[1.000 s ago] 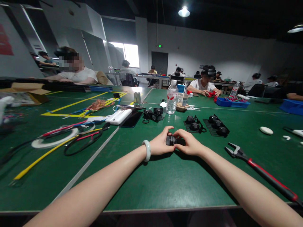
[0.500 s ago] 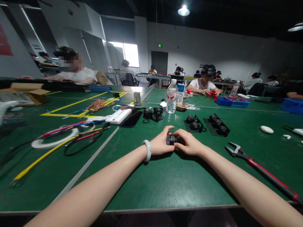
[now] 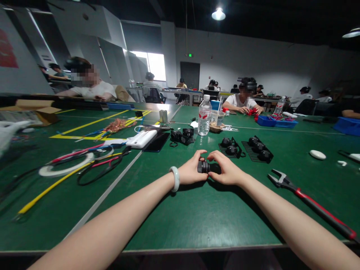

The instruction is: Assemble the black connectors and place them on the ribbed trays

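Observation:
Low over the green table (image 3: 174, 225), a black ribbed cable gland (image 3: 203, 167) lies between my two hands. My left hand (image 3: 191, 168), with a pale bangle at its wrist, is closed round the gland's left end. The thumb and fingers of my right hand (image 3: 225, 168) curl about its right end, and part of that end is in shadow. Beyond my right hand, more black glands (image 3: 231, 149) sit on a dark ribbed plate, with a second such plate (image 3: 257, 150) beside it. Black fittings (image 3: 182, 135) and a loose black ring (image 3: 173, 144) lie beyond my left hand.
An adjustable wrench (image 3: 309, 200) with red-and-black handle lies at right. A water bottle (image 3: 204, 115) stands ahead. Leftward are a white power bank (image 3: 142, 138), a dark tablet (image 3: 157, 141) and coiled cables (image 3: 84, 161). Farther off, another person (image 3: 243, 99) handles red parts near a blue tray (image 3: 277, 122).
My right hand's fingers have shifted slightly at the gland's right end, showing a little more of it. My left hand stays in place round the gland.

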`<control>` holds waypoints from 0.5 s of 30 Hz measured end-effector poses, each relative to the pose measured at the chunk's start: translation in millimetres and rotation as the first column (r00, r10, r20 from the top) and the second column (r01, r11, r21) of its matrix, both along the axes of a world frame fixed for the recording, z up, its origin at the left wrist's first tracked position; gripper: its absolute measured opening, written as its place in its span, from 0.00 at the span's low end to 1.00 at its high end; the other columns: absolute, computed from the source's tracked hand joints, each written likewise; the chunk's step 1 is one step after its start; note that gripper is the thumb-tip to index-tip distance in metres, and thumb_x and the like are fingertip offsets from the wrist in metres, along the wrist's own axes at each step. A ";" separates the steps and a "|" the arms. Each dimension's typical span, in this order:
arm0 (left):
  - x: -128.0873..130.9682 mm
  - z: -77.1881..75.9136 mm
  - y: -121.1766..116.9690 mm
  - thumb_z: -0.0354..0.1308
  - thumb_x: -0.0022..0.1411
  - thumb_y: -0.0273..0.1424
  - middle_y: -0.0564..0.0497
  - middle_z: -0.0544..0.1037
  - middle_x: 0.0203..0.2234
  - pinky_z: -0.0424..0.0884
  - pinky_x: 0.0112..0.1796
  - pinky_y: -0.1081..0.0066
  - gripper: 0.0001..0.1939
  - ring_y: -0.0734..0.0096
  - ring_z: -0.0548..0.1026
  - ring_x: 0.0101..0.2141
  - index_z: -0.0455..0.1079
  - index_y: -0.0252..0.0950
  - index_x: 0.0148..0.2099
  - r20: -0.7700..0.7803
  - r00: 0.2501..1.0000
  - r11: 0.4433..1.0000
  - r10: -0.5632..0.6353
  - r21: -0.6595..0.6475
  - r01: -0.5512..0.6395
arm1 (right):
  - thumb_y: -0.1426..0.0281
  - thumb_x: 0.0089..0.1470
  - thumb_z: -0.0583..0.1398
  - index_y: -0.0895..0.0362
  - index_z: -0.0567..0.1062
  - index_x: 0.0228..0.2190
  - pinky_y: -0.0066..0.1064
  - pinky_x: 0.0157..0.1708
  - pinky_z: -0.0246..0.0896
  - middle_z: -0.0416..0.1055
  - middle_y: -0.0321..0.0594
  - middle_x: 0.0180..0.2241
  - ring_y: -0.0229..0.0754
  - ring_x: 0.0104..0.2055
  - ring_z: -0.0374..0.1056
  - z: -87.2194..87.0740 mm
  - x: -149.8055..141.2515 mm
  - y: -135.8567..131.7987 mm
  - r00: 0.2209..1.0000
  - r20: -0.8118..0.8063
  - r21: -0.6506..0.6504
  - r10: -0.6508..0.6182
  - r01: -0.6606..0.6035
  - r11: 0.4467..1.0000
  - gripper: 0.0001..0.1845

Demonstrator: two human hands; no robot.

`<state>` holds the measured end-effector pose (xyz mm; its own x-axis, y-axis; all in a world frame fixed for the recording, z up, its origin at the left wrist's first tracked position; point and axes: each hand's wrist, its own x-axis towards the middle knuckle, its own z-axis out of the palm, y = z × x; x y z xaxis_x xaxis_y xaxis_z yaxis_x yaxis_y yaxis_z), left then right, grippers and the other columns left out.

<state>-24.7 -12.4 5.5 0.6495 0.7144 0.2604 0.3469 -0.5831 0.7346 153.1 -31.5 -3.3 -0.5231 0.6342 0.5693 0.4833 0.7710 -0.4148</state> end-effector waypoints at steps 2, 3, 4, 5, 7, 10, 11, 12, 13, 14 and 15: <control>0.2 -0.3 0.3 0.57 0.41 0.27 0.49 0.63 0.37 0.63 0.40 0.66 0.37 0.69 0.65 0.37 0.45 0.36 0.53 0.007 1.000 1.000 0.000 -0.004 0.000 | 0.74 0.37 0.59 0.56 0.61 0.36 0.36 0.41 0.55 0.58 0.42 0.38 0.43 0.41 0.57 1.3 0.0 -0.8 1.000 0.004 0.003 0.013 -0.013 1.000 0.21; 0.3 -0.3 0.5 0.57 0.41 0.27 0.49 0.63 0.37 0.63 0.40 0.65 0.37 0.69 0.65 0.38 0.45 0.36 0.53 0.009 1.000 1.000 -0.002 -0.009 0.002 | 0.74 0.36 0.59 0.56 0.61 0.36 0.36 0.42 0.54 0.58 0.42 0.39 0.43 0.42 0.57 1.6 -0.1 -1.1 1.000 0.011 0.003 0.018 -0.018 1.000 0.21; 0.5 -0.2 0.6 0.56 0.41 0.27 0.49 0.63 0.37 0.63 0.41 0.65 0.37 0.69 0.65 0.38 0.45 0.36 0.53 0.012 1.000 1.000 -0.006 -0.015 0.006 | 0.74 0.36 0.59 0.56 0.61 0.36 0.36 0.42 0.54 0.58 0.42 0.39 0.43 0.42 0.56 1.6 -0.3 -1.2 1.000 0.018 0.004 0.020 -0.020 1.000 0.21; 0.6 -0.1 0.7 0.56 0.41 0.27 0.49 0.63 0.37 0.63 0.41 0.65 0.37 0.69 0.65 0.38 0.45 0.36 0.53 0.013 1.000 1.000 -0.011 -0.019 0.012 | 0.74 0.36 0.59 0.56 0.61 0.37 0.36 0.42 0.54 0.58 0.42 0.38 0.43 0.42 0.56 1.4 -0.5 -1.2 1.000 0.024 0.005 0.019 -0.019 1.000 0.21; 0.6 -0.1 0.9 0.56 0.41 0.27 0.49 0.63 0.37 0.63 0.41 0.66 0.37 0.69 0.65 0.38 0.45 0.36 0.53 0.015 1.000 1.000 -0.019 -0.019 0.019 | 0.74 0.37 0.59 0.56 0.61 0.37 0.35 0.40 0.55 0.59 0.42 0.38 0.43 0.41 0.57 0.1 -1.1 -0.6 0.999 0.035 0.011 0.008 -0.009 1.000 0.21; 0.2 -0.8 1.4 0.56 0.41 0.27 0.49 0.63 0.38 0.63 0.41 0.65 0.37 0.69 0.65 0.38 0.45 0.36 0.54 0.012 1.000 1.000 -0.026 -0.009 0.026 | 0.74 0.38 0.59 0.57 0.61 0.36 0.34 0.38 0.55 0.60 0.42 0.37 0.42 0.39 0.57 -2.6 -2.1 1.1 0.999 0.049 0.030 -0.009 0.007 1.000 0.19; 0.1 -1.2 1.5 0.56 0.42 0.27 0.49 0.63 0.38 0.64 0.41 0.65 0.37 0.69 0.65 0.38 0.45 0.36 0.54 0.010 1.000 1.000 -0.027 -0.007 0.027 | 0.74 0.38 0.59 0.57 0.61 0.35 0.34 0.38 0.55 0.60 0.42 0.36 0.42 0.39 0.57 -3.4 -2.6 1.6 0.999 0.050 0.036 -0.013 0.011 0.999 0.19; -0.1 -1.6 1.7 0.56 0.42 0.27 0.48 0.63 0.38 0.64 0.40 0.65 0.37 0.69 0.65 0.38 0.44 0.36 0.54 0.009 1.000 1.000 -0.028 -0.007 0.028 | 0.74 0.38 0.59 0.57 0.61 0.35 0.34 0.37 0.56 0.60 0.42 0.36 0.42 0.39 0.58 -4.1 -3.0 2.1 0.999 0.049 0.042 -0.015 0.013 0.999 0.18; -0.3 -2.1 1.9 0.56 0.42 0.27 0.48 0.63 0.38 0.64 0.40 0.65 0.37 0.69 0.66 0.38 0.44 0.36 0.54 0.008 1.000 1.000 -0.030 -0.007 0.030 | 0.74 0.38 0.59 0.57 0.61 0.35 0.33 0.37 0.56 0.60 0.42 0.36 0.42 0.38 0.58 -4.7 -3.4 2.4 0.999 0.045 0.045 -0.016 0.014 0.999 0.18; -0.4 -2.6 2.1 0.56 0.42 0.27 0.48 0.63 0.38 0.64 0.40 0.66 0.37 0.69 0.66 0.38 0.44 0.36 0.54 0.007 1.000 1.000 -0.030 -0.006 0.030 | 0.74 0.38 0.59 0.57 0.61 0.34 0.33 0.37 0.56 0.60 0.42 0.36 0.41 0.38 0.58 -5.2 -3.7 2.7 0.999 0.040 0.047 -0.015 0.014 0.999 0.18; -0.4 -3.0 2.3 0.56 0.43 0.27 0.48 0.63 0.39 0.64 0.40 0.66 0.37 0.69 0.66 0.38 0.43 0.36 0.54 0.005 1.000 1.000 -0.030 -0.004 0.030 | 0.74 0.38 0.59 0.57 0.61 0.34 0.33 0.37 0.56 0.61 0.42 0.36 0.41 0.38 0.58 -5.5 -3.9 2.8 0.999 0.035 0.047 -0.014 0.012 0.999 0.17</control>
<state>-25.1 -10.2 2.5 0.6694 0.6956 0.2608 0.3253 -0.5901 0.7389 149.2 -28.7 -8.9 -0.5352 0.6141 0.5800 0.5073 0.7827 -0.3606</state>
